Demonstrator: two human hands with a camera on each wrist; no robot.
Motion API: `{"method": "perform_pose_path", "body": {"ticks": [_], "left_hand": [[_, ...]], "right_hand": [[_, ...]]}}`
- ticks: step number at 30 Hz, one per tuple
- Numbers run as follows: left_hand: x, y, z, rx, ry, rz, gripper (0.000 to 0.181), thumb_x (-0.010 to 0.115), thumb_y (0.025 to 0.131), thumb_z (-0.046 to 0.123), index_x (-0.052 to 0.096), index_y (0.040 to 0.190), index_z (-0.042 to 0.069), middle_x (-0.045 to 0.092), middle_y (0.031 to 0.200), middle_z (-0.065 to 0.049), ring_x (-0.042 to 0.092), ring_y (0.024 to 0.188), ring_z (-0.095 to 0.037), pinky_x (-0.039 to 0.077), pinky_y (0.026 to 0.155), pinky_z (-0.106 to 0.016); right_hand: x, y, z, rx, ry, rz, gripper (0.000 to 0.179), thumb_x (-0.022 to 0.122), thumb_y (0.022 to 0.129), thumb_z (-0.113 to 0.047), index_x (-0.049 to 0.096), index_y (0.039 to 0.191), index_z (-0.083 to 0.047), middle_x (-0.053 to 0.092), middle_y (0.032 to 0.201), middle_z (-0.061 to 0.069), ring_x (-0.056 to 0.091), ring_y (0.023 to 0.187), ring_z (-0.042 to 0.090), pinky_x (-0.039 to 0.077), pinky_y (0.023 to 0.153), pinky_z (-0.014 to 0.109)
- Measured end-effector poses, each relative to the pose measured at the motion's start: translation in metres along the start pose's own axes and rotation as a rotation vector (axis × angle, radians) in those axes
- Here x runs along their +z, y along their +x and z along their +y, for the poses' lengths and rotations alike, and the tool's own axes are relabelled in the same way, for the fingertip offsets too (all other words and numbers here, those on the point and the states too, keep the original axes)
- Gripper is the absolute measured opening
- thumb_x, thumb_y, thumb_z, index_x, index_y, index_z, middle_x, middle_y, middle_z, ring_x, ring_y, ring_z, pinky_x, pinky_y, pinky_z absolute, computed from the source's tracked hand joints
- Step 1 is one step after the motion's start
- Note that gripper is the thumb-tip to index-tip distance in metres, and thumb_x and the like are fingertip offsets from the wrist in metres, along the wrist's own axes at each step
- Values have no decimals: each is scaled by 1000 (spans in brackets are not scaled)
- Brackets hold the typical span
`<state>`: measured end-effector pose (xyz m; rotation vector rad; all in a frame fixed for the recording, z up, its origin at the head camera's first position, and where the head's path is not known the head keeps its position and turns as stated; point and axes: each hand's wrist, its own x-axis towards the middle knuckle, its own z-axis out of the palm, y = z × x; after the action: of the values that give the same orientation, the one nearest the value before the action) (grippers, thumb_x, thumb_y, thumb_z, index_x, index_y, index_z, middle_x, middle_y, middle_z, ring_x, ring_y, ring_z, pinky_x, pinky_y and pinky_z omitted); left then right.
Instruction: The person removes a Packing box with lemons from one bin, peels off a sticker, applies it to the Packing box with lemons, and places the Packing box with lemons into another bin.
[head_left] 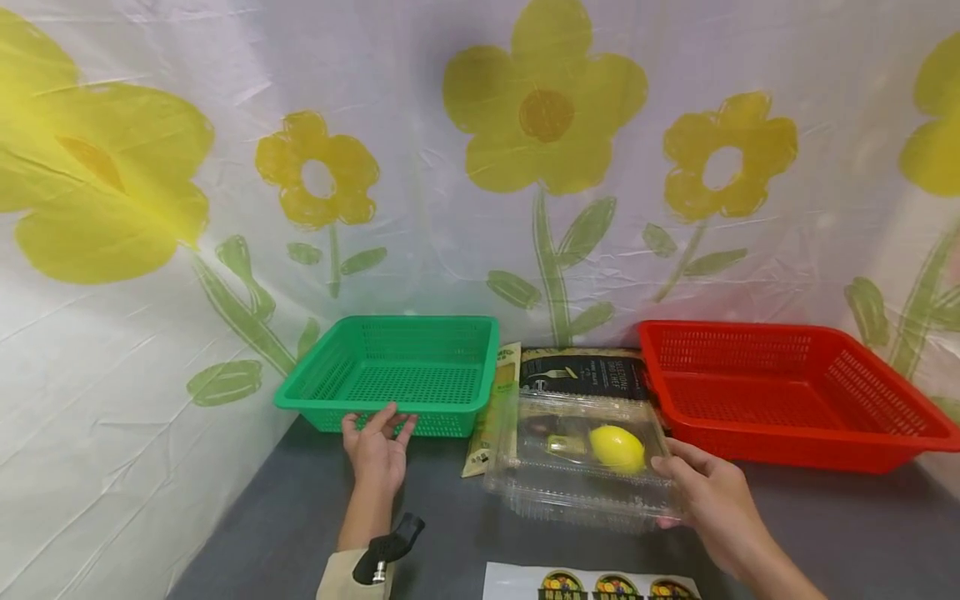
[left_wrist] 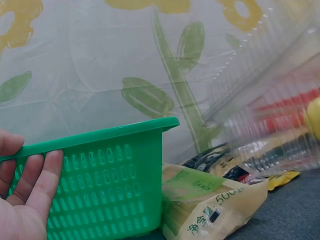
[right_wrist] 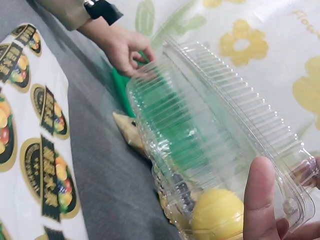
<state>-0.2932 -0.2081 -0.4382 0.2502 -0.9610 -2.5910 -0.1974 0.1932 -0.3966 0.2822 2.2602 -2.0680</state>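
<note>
My left hand (head_left: 377,458) pinches the front rim of an upright green plastic basket (head_left: 423,423), thumb over the edge and fingers against the slotted outer wall (left_wrist: 95,187). The basket has nothing in it. My right hand (head_left: 716,496) grips a clear plastic clamshell box (head_left: 585,496) by its right side, tilted above the table. A yellow lemon (head_left: 617,447) shows through the box's clear wall, near the right thumb in the right wrist view. Beneath and behind the box lie a dark food packet (head_left: 577,371) and a beige-and-green 500 g packet (left_wrist: 215,205).
A red plastic basket (head_left: 795,446) stands at the right, against the flowered curtain (head_left: 427,242). Along the near edge of the grey table (head_left: 442,542) lies a white sheet of round fruit labels (head_left: 517,583).
</note>
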Motion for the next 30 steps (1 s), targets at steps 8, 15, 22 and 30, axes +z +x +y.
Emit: {"method": "perform_pose_path", "body": {"ticks": [8,15,22,30], "left_hand": [[-1,0,-4,-14,-28,-8,55,67,96,4,19,119,15,51,106,-7,66,79,-19,50,103,-46],[-1,-1,-2,-13,-25,-15,56,67,97,5,18,120,16,49,107,-6,65,79,-18,51,102,-43],[1,-1,0,1,-15,-5,56,68,97,5,20,122,20,54,100,-6,65,80,-18,53,99,-42],[6,-5,-3,4,-2,54,51,67,98,9,24,122,20,50,107,-8,61,82,-17,55,95,-38]], "right_hand": [[-8,-3,17,34,64,-5,68,63,99,-23,33,156,-1,36,78,-1,33,53,10,60,65,38],[-15,-2,24,14,42,5,64,62,99,-21,37,155,-2,52,112,8,41,57,11,59,61,39],[-15,3,35,-7,24,21,61,65,98,-18,42,153,-3,49,97,2,46,53,13,59,58,38],[-15,4,40,-9,-5,27,66,67,99,-25,38,155,-6,51,102,2,45,56,11,61,64,41]]}}
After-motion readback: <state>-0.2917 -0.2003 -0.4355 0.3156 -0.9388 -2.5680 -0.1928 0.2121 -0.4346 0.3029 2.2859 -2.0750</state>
